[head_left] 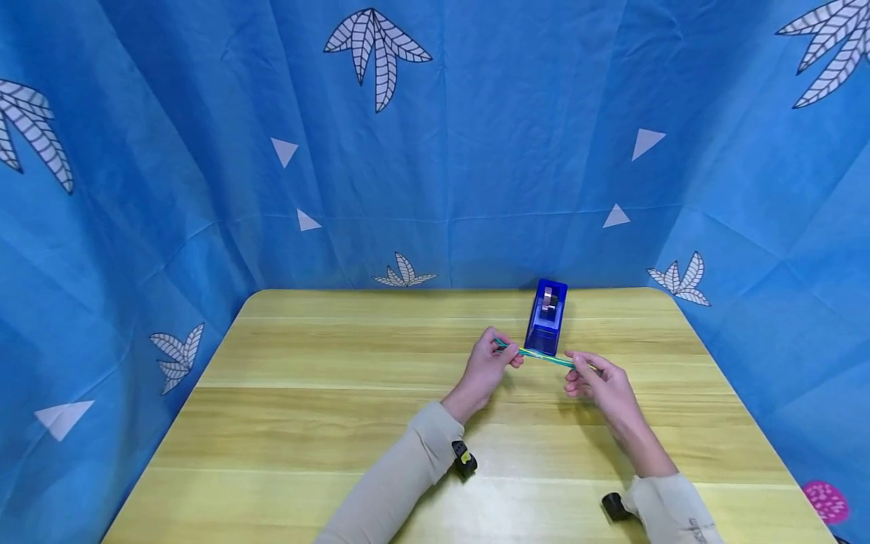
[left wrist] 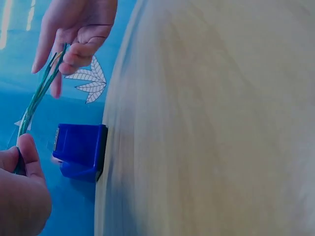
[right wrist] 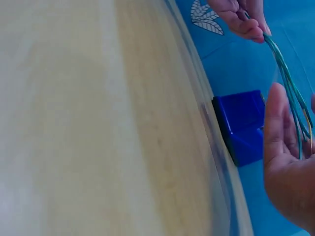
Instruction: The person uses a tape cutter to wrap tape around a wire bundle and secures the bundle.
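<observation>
A bundle of thin green cords point(head_left: 553, 360), with a yellow-orange strand among them, stretches between the two hands above the table. My left hand point(head_left: 485, 370) pinches one end between thumb and fingers. At the other end is my right hand point(head_left: 605, 389); in the right wrist view its thumb point(right wrist: 275, 113) stands apart from its fingers, and the cords point(right wrist: 290, 86) pass loosely between them. Something pale and see-through shows at the bundle's middle, too small to make out. Just behind the cords stands a blue tape dispenser point(head_left: 546, 317).
The wooden table point(head_left: 306, 423) ends at a blue curtain point(head_left: 516, 143) with leaf prints, which hangs behind it and along both sides. The dispenser stands near the table's far edge. Small black devices point(head_left: 464, 459) sit at both sleeves.
</observation>
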Demonstrator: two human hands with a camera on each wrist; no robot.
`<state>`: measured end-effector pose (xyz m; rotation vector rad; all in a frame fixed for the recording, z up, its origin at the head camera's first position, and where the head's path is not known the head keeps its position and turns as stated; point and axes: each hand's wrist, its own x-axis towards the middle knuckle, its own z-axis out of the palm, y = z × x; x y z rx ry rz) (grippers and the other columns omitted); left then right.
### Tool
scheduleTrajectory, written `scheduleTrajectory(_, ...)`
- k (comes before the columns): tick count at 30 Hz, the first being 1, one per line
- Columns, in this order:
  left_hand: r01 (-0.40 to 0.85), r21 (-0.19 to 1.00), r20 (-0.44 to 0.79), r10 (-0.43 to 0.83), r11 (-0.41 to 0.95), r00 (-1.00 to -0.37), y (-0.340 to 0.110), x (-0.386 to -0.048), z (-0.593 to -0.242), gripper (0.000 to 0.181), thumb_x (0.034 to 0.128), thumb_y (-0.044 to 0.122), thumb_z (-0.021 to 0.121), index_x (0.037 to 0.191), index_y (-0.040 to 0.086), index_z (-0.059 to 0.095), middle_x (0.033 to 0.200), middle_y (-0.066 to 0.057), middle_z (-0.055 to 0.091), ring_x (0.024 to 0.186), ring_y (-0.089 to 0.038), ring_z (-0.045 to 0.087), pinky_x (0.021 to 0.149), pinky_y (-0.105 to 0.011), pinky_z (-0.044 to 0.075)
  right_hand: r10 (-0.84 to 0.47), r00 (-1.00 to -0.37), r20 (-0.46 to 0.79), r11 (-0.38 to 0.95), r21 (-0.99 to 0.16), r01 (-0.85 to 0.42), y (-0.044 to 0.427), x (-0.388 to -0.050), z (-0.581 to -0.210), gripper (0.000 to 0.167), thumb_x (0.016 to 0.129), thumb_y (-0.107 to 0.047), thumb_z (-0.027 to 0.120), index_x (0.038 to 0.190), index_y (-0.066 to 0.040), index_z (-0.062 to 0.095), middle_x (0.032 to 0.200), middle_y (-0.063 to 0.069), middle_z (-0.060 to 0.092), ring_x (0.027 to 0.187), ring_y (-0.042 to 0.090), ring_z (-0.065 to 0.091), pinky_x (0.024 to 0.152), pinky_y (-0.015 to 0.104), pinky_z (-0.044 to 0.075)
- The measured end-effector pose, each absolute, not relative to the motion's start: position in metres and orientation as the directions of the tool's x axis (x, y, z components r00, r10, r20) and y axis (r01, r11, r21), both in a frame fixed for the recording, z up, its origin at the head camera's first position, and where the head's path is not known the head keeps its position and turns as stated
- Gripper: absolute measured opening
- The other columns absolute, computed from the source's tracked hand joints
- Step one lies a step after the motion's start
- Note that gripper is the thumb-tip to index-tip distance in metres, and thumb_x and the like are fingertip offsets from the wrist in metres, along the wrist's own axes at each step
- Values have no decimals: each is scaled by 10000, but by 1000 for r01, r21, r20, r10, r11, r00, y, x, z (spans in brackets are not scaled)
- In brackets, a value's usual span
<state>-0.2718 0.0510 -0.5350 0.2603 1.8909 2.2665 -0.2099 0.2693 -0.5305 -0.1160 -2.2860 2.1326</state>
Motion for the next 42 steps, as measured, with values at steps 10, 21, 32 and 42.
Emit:
scheduleTrajectory(10,79,992,104,275,-99,-956,49,-271,-534,60,1045,71,596,1058,51,540,946,-39,680,1030,-499,678,834,-261,594,10,-984,-180,-111,-978,178,276,-220,-528,203,1045,-375,623,1049,-199,724,803,-34,682,690,90,667,693,256,617)
scheduleTrajectory(21,38,996,60,267,-84,-962,48,-272,-535,99,1028,63,624,1095,34,557,951,-54,670,898,-315,727,836,-280,610,106,-988,-113,-58,-993,107,272,-222,-531,94,981,-188,731,912,-216,787,818,-10,756,693,56,708,732,232,626)
scheduleTrajectory(32,-134,958,-69,251,-252,-965,48,-282,-541,269,1018,188,676,1164,2,548,876,-44,710,736,-92,681,796,-261,613,135,-966,219,145,-969,-199,267,-226,-534,286,965,-93,738,1101,158,716,825,-80,719,673,59,735,686,274,633)
scheduleTrajectory(42,-141,945,-76,224,-295,-972,56,-283,-547,138,989,100,702,1012,-36,691,767,-10,716,685,-80,692,698,-206,604,116,-952,284,154,-952,-265,267,-224,-534,242,959,-20,721,1074,193,703,791,-53,690,655,68,734,659,272,627)
